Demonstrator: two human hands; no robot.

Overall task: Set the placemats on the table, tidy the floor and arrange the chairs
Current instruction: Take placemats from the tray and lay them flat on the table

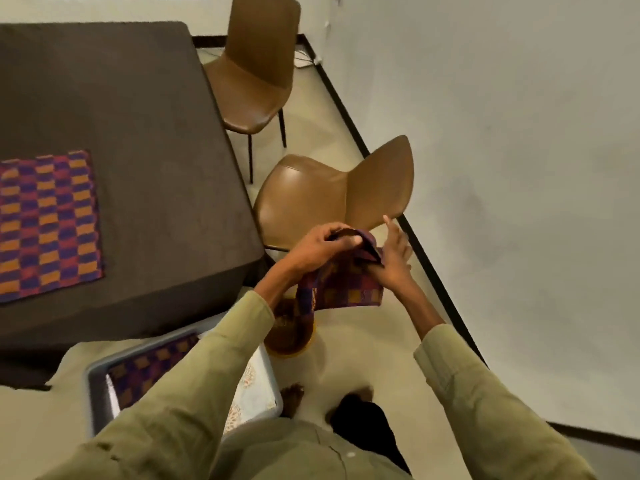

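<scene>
Presently catalogued, with the tabletop [121,109] as landmark throughout.

Item: woven placemat [341,284], purple and orange check, held in the air off the tabletop's near right corner, above the floor. I judged it light, soft and limp; it sagged into folds below my hands and kept no shape of its own. Not fragile, and the coarse weave looked unlikely to slip.

Holds: my left hand [322,245] had its fingers [348,240] curled over the bunched upper edge, pinching the cloth. My right hand [393,258] gripped the cloth with its lower fingers, while the forefinger stood out straight and free.

Handling note: best taken at two adjacent corners and drawn taut, I reckoned, so that it would open flat before being laid down. A hold at the middle would only let it fold up.

Item: second placemat [48,223], same pattern, lay flat on the tabletop towards its left edge.

Item: grey tray [95,386] on the floor below the tabletop's near edge, holding another checked mat [152,367] and a pale lace cloth [254,393].

Item: two brown chairs, one [311,199] at the tabletop's near right corner, the other [256,67] along its right side, further off.

Item: round brown object [289,332] on the floor under the held mat; kind uncertain.
</scene>
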